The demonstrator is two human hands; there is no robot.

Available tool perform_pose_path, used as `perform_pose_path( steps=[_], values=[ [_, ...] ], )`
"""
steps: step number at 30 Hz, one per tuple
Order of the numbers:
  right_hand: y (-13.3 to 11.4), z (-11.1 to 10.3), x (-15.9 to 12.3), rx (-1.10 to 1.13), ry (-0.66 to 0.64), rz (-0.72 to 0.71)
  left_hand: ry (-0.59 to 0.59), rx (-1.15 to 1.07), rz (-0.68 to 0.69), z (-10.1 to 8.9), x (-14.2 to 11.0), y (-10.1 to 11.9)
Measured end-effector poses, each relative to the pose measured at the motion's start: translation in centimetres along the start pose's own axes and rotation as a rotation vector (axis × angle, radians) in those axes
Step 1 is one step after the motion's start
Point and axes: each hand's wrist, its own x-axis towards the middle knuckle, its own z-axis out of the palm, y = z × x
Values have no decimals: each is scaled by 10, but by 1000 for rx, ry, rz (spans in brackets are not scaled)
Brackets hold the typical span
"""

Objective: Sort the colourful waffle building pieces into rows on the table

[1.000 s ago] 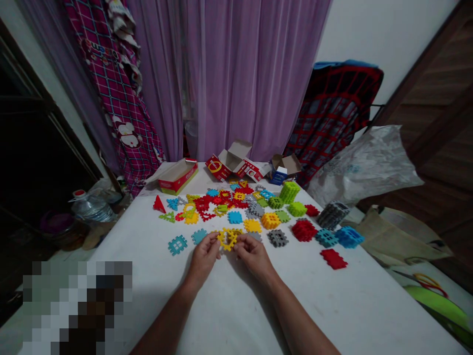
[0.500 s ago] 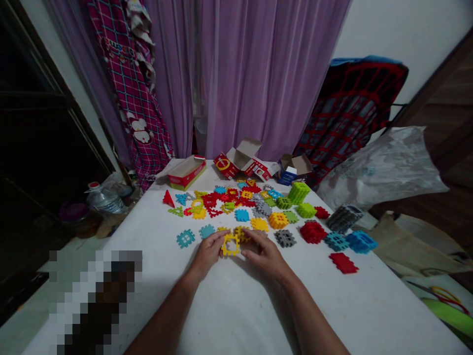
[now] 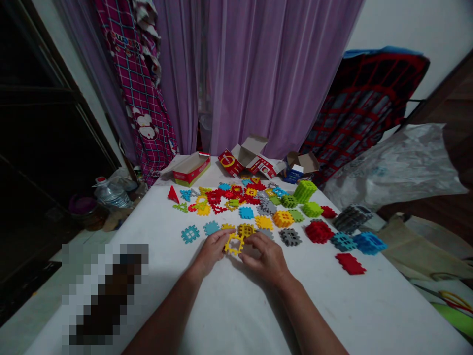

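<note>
A yellow square waffle block [image 3: 234,243] with an open centre sits between my two hands on the white table [image 3: 155,256]. My left hand [image 3: 213,250] has its fingers on the block's left edge. The fingers of my right hand [image 3: 264,257] curl against its right corner, and I cannot tell if they grip it. An olive-yellow block [image 3: 246,230] lies just beyond the yellow one. A grey block [image 3: 266,233] is partly hidden behind my right hand, and a teal block [image 3: 211,227] lies beyond my left hand.
Many plastic blocks [image 3: 236,199] in several colours are spread across the table's far half. Opened red cardboard boxes [image 3: 238,160] stand at the far edge. A water bottle [image 3: 112,195] stands beyond the left edge, and a plastic bag [image 3: 391,170] hangs beyond the right edge.
The yellow block has turned from a raised, tilted pose to showing its square face low between my hands. The whole scene has shifted right as my head moved.
</note>
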Motion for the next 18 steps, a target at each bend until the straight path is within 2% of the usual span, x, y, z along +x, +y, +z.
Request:
perform_pose_path(
  steps=[3,5,10,11,14,18],
  values=[
    [1,1,0,-48,81,8,14,30,45,-1,-1,-1],
    [10,-4,0,-86,162,68,57,58,79,-1,-2,-1],
    [61,-36,3,-345,506,428,149,98,145,-3,0,-3],
    [71,-42,3,-399,539,496,157,95,148,-4,1,-4],
    [89,-52,5,-509,544,633,166,89,153,-5,3,-7],
    [90,-50,10,-564,491,694,164,102,159,-4,3,-7]
  ],
)
